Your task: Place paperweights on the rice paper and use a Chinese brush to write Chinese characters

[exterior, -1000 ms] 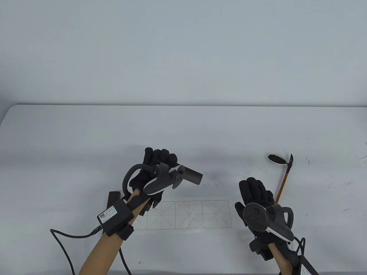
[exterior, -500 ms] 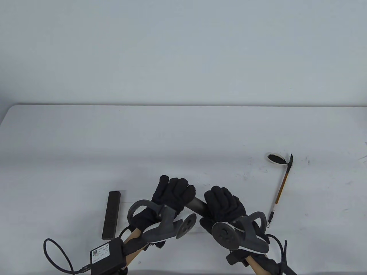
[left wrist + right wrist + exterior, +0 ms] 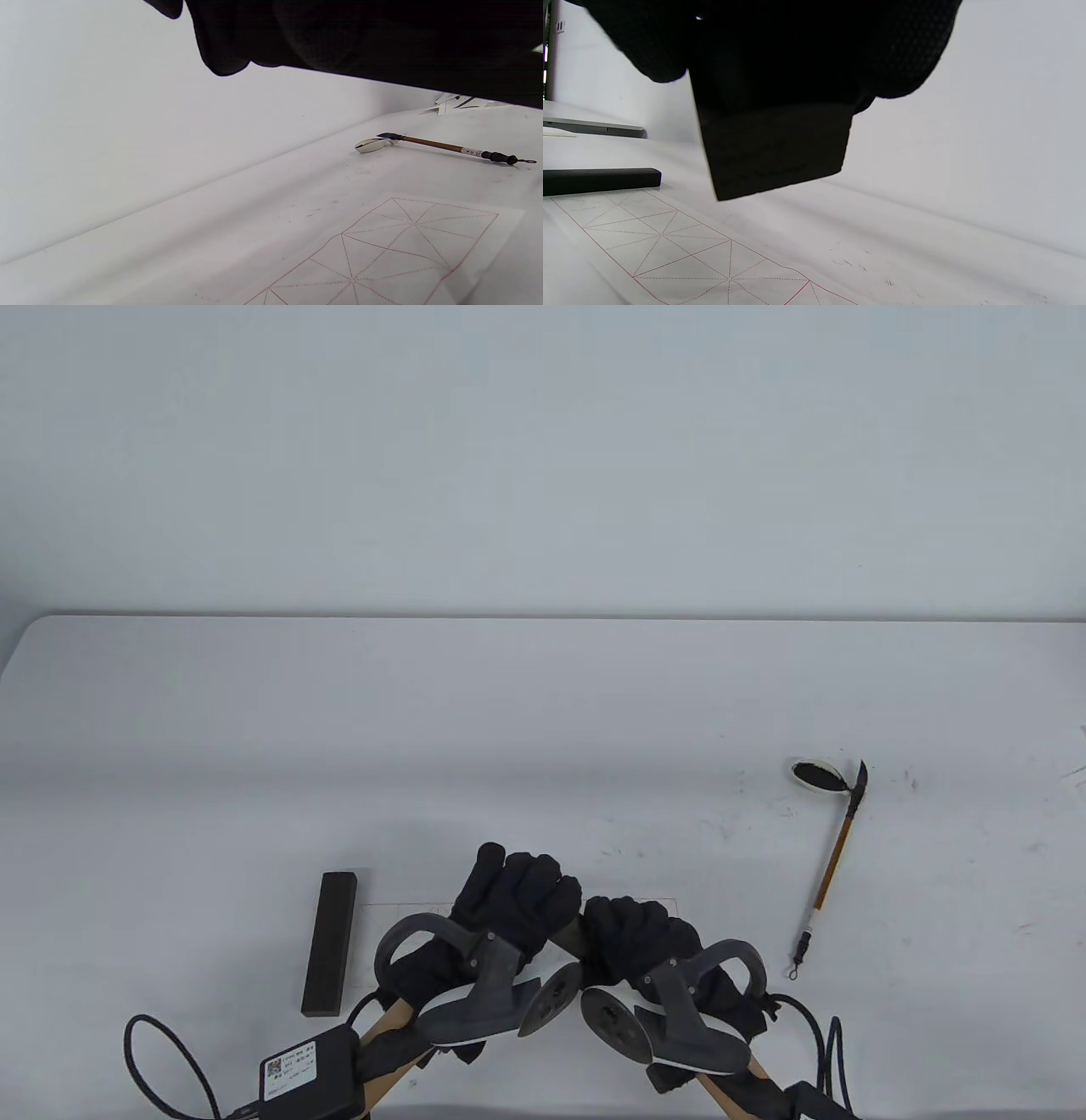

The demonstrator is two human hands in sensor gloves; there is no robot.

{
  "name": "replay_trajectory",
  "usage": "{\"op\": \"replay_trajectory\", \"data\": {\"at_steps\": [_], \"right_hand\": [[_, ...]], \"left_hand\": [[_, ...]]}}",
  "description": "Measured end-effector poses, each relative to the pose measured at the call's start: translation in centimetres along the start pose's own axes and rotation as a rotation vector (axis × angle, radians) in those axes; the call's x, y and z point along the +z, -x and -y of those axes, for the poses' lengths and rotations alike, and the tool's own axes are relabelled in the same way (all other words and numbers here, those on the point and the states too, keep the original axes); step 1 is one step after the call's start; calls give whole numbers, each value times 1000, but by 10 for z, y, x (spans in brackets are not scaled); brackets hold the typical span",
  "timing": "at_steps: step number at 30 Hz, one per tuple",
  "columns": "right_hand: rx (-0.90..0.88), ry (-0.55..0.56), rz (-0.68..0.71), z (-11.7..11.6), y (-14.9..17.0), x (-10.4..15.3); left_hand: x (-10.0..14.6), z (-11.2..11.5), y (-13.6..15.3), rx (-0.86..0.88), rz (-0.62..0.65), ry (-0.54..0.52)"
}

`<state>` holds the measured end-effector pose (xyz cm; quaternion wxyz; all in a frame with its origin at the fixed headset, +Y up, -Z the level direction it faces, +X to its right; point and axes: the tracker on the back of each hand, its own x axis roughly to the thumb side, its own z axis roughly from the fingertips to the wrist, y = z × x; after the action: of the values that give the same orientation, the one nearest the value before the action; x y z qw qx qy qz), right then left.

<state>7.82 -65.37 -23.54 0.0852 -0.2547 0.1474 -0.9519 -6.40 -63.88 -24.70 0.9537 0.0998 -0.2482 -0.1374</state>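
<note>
White tabletop (image 3: 543, 695) fills the table view, ink specks scattered on the right side.

Rice paper (image 3: 670, 245) with a red grid lies flat near the front edge, centre. In the table view it's mostly hidden under the hands. The left wrist view shows its right end (image 3: 398, 245) bare; the right wrist view shows the left part.

Left hand (image 3: 509, 899) and right hand (image 3: 645, 937) sit knuckle to knuckle over the paper, both fists curled. Each carries a grey tracker on its back, and cables trail off the front edge.

Second paperweight (image 3: 567, 931), a dark bar, is held between the two hands; only a short piece shows in the gap. Right wrist view: the bar's end (image 3: 776, 148) sticks out below the right glove, fingers wrapped round it, clear of the paper and tilted. Left hand fingers are curled over the bar's other end in the table view. Left wrist view shows only the dark underside of glove and bar, so the contact can't be confirmed there.

First paperweight (image 3: 329, 943) lies flat on the tabletop at the paper's left end, long side running front to back, left of the left hand and apart from it. Right wrist view puts it along the edge of the grid.

Brush (image 3: 831, 865) lies on the tabletop well right of the hands, untouched, black tip on the rim of the ink dish (image 3: 816, 774), hanging loop toward the front.
</note>
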Motion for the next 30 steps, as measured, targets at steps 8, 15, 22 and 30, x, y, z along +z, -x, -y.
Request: {"op": "replay_trajectory", "data": {"at_steps": [8, 15, 22, 30], "right_hand": [[44, 80, 0, -7, -3, -1], [36, 41, -33, -17, -3, -5], [10, -64, -84, -35, -2, -16], [-47, -189, -137, -61, -5, -34]], "left_hand": [[-6, 7, 2, 50, 6, 53], [1, 19, 22, 44, -75, 75], [34, 53, 91, 189, -334, 191], [67, 100, 145, 414, -577, 225]]}}
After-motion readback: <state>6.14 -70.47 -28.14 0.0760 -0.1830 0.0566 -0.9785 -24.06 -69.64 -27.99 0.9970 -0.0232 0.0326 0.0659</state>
